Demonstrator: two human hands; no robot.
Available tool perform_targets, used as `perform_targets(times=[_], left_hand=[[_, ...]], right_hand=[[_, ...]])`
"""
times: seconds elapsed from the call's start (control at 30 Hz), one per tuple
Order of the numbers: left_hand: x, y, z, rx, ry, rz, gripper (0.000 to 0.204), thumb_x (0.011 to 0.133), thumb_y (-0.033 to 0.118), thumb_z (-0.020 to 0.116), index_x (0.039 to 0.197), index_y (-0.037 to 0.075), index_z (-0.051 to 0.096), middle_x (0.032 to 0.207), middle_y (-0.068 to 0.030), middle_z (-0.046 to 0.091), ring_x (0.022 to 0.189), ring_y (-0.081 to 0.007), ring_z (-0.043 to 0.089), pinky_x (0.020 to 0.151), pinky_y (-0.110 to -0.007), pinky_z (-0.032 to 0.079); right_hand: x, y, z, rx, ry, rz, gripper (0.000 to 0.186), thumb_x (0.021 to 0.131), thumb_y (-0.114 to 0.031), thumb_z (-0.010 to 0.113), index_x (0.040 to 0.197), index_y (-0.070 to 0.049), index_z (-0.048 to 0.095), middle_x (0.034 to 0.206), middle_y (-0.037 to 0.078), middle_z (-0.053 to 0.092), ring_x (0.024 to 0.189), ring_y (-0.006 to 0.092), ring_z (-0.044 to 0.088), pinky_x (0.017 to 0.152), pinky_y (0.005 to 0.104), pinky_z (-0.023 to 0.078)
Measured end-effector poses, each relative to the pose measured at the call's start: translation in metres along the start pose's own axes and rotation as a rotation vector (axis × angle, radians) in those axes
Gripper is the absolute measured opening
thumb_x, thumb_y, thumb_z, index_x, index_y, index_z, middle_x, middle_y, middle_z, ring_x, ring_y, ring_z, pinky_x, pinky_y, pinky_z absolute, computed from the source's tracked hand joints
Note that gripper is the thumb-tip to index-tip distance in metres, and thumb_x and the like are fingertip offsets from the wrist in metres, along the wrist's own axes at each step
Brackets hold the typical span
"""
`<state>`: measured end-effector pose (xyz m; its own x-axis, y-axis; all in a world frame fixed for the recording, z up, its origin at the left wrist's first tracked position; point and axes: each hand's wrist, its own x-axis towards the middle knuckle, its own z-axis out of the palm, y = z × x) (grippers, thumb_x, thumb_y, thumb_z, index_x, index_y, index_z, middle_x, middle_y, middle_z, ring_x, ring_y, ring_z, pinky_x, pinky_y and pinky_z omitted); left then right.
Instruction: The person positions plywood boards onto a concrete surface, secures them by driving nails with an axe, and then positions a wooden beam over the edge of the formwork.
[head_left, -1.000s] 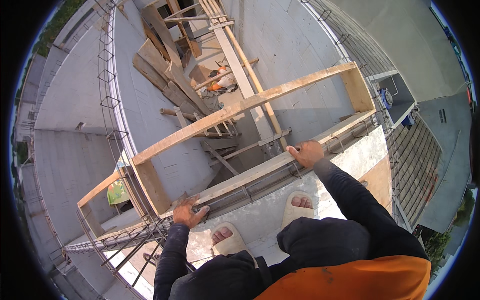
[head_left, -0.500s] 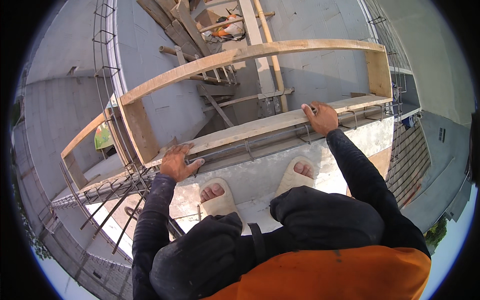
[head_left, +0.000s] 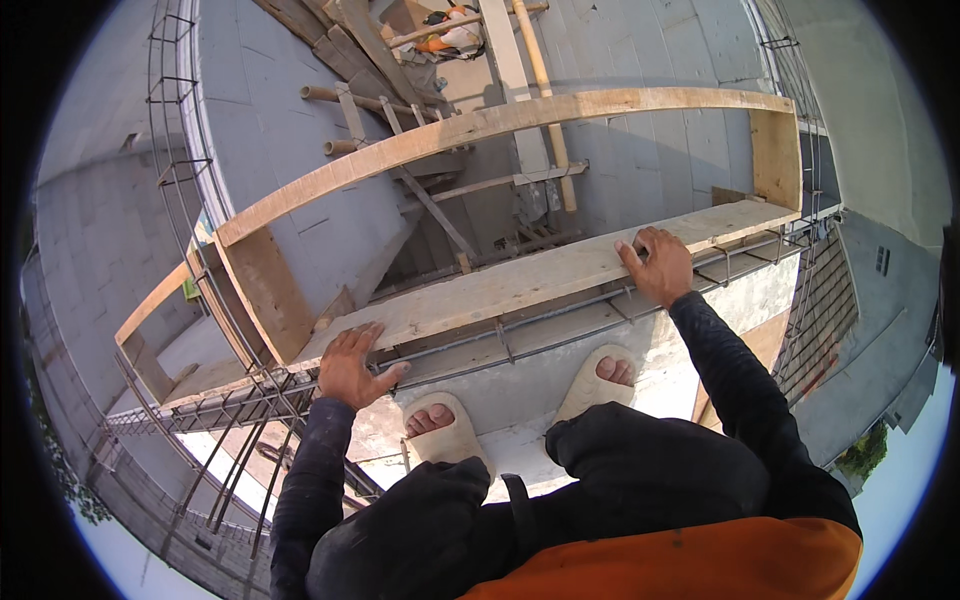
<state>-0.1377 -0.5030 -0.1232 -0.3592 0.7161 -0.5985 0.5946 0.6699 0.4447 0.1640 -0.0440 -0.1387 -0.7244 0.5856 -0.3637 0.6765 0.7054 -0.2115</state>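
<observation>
A long wooden plank (head_left: 500, 285) lies along the wall top in front of my feet, with a board standing at each end. Across the far side a longer rail (head_left: 500, 118), bowed in this view, joins the two end boards. Near the left end board (head_left: 265, 295), my left hand (head_left: 350, 365) rests on the plank, fingers laid flat and thumb spread toward me. Toward the right end board (head_left: 776, 158), my right hand (head_left: 660, 265) grips the plank, its fingers curled at the far edge. Steel reinforcing bars (head_left: 560, 318) run under the plank's near edge.
My sandalled feet (head_left: 440, 430) stand on a pale ledge. Bare rods (head_left: 225, 470) stick out at lower left, and a tall rebar cage (head_left: 170, 120) rises beyond. Past the frame is a drop with timber and bamboo poles (head_left: 545, 90). A second wooden frame (head_left: 150, 355) adjoins at left.
Both hands and the plank sit lower in the picture, as do my feet. The plank's broad face shows wider than before. Both hands have stayed on it.
</observation>
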Motion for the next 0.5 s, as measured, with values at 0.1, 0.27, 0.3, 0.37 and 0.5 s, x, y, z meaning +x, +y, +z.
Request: perform_targets(times=[0.1, 0.27, 0.3, 0.37, 0.5], left_hand=[[-0.001, 0.0, 0.002, 0.043, 0.02, -0.004, 0.082, 0.083, 0.057, 0.081, 0.147, 0.008, 0.065, 0.145, -0.0219, 0.067, 0.136, -0.0435, 0.059, 0.119, -0.053, 0.044], [0.001, -0.002, 0.001, 0.029, 0.03, 0.033, 0.082, 0.081, 0.053, 0.084, 0.146, 0.007, 0.065, 0.142, -0.0211, 0.068, 0.132, -0.0428, 0.061, 0.115, -0.052, 0.047], [0.001, -0.002, 0.001, 0.038, 0.034, 0.044, 0.082, 0.081, 0.054, 0.084, 0.146, 0.006, 0.064, 0.143, -0.0203, 0.068, 0.131, -0.0421, 0.062, 0.115, -0.052, 0.047], [0.001, -0.003, 0.002, 0.053, 0.03, 0.049, 0.082, 0.082, 0.054, 0.084, 0.145, 0.005, 0.064, 0.143, -0.0194, 0.068, 0.13, -0.0414, 0.062, 0.115, -0.052, 0.047], [0.005, -0.002, 0.001, 0.055, 0.016, 0.062, 0.08, 0.081, 0.052, 0.084, 0.143, 0.005, 0.064, 0.143, -0.0193, 0.067, 0.128, -0.042, 0.062, 0.113, -0.053, 0.047]], right_hand=[[0.001, -0.007, 0.001, 0.053, 0.037, 0.013, 0.046, 0.099, -0.048, 0.068, 0.086, -0.004, 0.07, 0.09, 0.014, 0.071, 0.093, 0.038, 0.068, 0.084, 0.0515, 0.054], [0.001, -0.007, 0.001, 0.103, 0.133, -0.019, 0.035, 0.095, -0.039, 0.073, 0.088, -0.005, 0.069, 0.091, 0.01, 0.07, 0.096, 0.0349, 0.066, 0.084, 0.0497, 0.054], [0.0, -0.004, 0.002, 0.101, 0.087, -0.003, 0.033, 0.095, -0.037, 0.074, 0.088, -0.005, 0.069, 0.091, 0.01, 0.07, 0.096, 0.0343, 0.065, 0.084, 0.0492, 0.053], [0.001, -0.008, -0.002, 0.116, 0.126, -0.003, 0.033, 0.094, -0.036, 0.074, 0.085, -0.006, 0.068, 0.089, 0.009, 0.069, 0.094, 0.0339, 0.065, 0.083, 0.0485, 0.053], [0.001, -0.003, -0.001, 0.118, 0.137, -0.016, 0.033, 0.094, -0.035, 0.074, 0.081, -0.006, 0.067, 0.085, 0.009, 0.067, 0.09, 0.0333, 0.064, 0.081, 0.0473, 0.052]])
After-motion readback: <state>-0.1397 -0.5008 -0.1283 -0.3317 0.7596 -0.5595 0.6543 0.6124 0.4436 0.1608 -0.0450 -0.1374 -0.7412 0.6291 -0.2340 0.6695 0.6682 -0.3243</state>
